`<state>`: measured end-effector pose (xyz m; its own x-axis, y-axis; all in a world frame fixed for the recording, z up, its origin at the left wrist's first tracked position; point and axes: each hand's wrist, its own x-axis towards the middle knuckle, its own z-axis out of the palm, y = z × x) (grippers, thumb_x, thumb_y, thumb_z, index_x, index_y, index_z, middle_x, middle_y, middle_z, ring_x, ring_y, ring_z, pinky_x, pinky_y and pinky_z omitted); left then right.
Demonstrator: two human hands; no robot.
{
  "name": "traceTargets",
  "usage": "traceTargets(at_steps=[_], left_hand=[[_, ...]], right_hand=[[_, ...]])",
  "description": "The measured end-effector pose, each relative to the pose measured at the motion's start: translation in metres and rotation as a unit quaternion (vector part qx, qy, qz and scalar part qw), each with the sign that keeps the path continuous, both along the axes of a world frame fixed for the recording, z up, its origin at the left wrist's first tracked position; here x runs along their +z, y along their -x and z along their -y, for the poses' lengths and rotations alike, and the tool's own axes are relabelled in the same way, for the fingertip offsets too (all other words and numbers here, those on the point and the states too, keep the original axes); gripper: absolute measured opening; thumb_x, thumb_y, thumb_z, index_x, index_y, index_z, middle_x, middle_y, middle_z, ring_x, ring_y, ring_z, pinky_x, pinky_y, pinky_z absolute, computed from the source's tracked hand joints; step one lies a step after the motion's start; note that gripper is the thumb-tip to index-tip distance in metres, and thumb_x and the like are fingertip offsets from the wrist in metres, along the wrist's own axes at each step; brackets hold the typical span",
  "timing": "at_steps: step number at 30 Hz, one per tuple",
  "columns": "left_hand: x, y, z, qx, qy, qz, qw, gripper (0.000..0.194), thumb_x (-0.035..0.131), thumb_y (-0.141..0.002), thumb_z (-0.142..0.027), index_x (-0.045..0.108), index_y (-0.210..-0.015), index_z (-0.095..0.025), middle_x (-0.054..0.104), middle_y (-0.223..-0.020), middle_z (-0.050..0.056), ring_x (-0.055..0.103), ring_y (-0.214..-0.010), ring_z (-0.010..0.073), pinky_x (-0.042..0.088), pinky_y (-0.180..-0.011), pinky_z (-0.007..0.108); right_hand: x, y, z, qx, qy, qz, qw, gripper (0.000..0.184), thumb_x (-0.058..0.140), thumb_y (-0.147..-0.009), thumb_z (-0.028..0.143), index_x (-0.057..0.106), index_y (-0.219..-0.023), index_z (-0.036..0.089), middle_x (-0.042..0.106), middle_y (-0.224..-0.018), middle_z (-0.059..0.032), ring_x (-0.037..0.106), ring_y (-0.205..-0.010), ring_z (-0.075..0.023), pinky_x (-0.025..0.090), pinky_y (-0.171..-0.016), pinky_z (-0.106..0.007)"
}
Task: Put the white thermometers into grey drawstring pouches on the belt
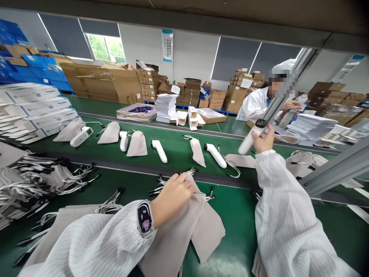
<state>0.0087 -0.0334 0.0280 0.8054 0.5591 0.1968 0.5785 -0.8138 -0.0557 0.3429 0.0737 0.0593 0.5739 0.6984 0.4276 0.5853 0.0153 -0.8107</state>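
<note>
Half-curled, a left hand point(175, 193) touches soft beige fabric drawstring pouches point(175, 238), its grip unclear, while the right hand point(263, 139) closes around a smooth, black-ended white plastic device point(250, 141); bare green worktop point(238, 215) separates the sleeves, and a slanting grey metal post point(284, 96) crowds the right hand.

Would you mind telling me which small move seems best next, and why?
I would probably lower the white device in the right hand toward the beige pouch under the left hand: the device is raised outside any pouch, while the left hand's fingers already lie near that pouch's corded end.
</note>
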Motion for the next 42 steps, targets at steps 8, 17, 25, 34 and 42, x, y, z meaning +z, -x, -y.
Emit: traceTargets(at_steps=[8,17,25,34,42], left_hand=[[0.035,0.014,-0.01,0.019,0.211,0.141,0.967,0.02,0.045,-0.084,-0.032,0.05,-0.07,-0.018,0.052,-0.068,-0.003,0.047,-0.066,0.0134,0.032,-0.058,0.025],[0.043,0.013,-0.006,0.071,0.194,0.381,0.901,0.012,0.046,-0.083,-0.028,0.049,-0.077,-0.018,0.042,-0.077,-0.002,0.043,-0.066,0.0103,0.034,-0.058,0.021],[0.041,0.012,-0.012,0.085,0.241,0.378,0.89,0.02,0.045,-0.083,-0.034,0.052,-0.073,-0.018,0.039,-0.082,0.0,0.045,-0.073,0.0122,0.038,-0.058,0.021],[0.066,0.028,0.0,0.133,0.331,0.222,0.907,0.033,0.038,-0.083,-0.042,0.051,-0.066,-0.017,0.045,-0.06,-0.002,0.044,-0.055,0.0124,0.034,-0.052,0.023],[0.085,0.024,0.019,0.048,0.391,0.463,0.794,0.025,0.033,-0.087,-0.033,0.055,-0.09,-0.021,0.047,-0.06,-0.002,0.04,-0.048,0.0092,0.035,-0.044,0.019]], right_hand=[[0.027,0.144,0.058,0.411,-0.027,-0.327,0.851,0.054,0.062,-0.065,0.028,0.031,-0.109,0.036,0.055,-0.084,0.0032,0.056,-0.077,-0.0155,0.048,-0.061,-0.033],[0.014,0.171,0.079,0.58,0.209,-0.335,0.712,0.027,0.048,-0.076,0.046,0.047,-0.093,0.026,0.051,-0.075,0.0024,0.051,-0.063,-0.008,0.044,-0.052,-0.021],[-0.004,0.188,0.089,0.562,0.331,-0.161,0.74,0.058,0.021,-0.074,0.067,0.047,-0.059,0.017,0.03,-0.042,0.0059,0.022,-0.033,-0.0042,0.014,-0.03,-0.018],[-0.008,0.143,0.039,0.327,-0.005,-0.05,0.944,0.047,0.033,-0.075,0.059,0.055,-0.078,0.017,0.041,-0.044,0.0048,0.038,-0.042,-0.0087,0.034,-0.047,-0.022],[-0.007,0.199,0.085,0.725,0.15,-0.158,0.653,0.04,0.069,-0.051,0.038,0.053,-0.081,0.017,0.057,-0.074,0.0004,0.054,-0.065,-0.0117,0.043,-0.06,-0.024]])
